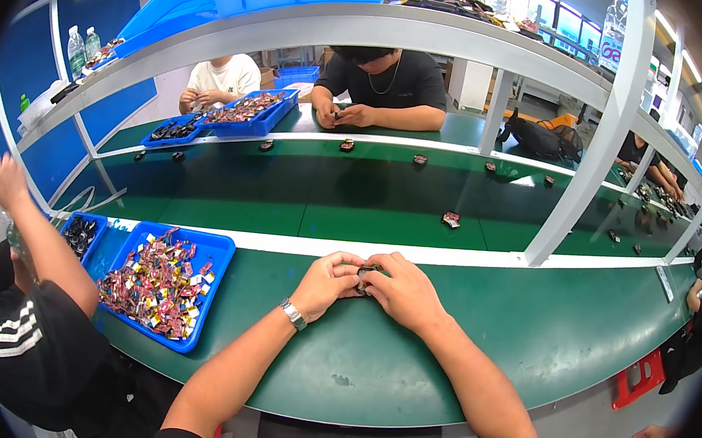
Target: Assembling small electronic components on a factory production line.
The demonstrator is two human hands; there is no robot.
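Observation:
A small dark part (364, 281) is pinched between my two hands above the green bench, mostly covered by my fingers, so its exact kind cannot be made out. My left hand (328, 284), with a metal-band watch (294, 315) at the wrist, closes on it from the left. From the right, my right hand (403, 292) grips the same part with curled fingers. Left of my hands, a blue tray (225, 259) lies on the green bench (336, 378), heaped with small red, white and yellow pieces (160, 285).
A smaller blue tray (98, 237) of black parts adjoins the big one. Beyond a white rail (281, 243) runs a green conveyor belt (353, 194) carrying small assemblies (451, 219). A white post (590, 149) stands at right. People work opposite; a person (35, 341) sits at left with an arm raised.

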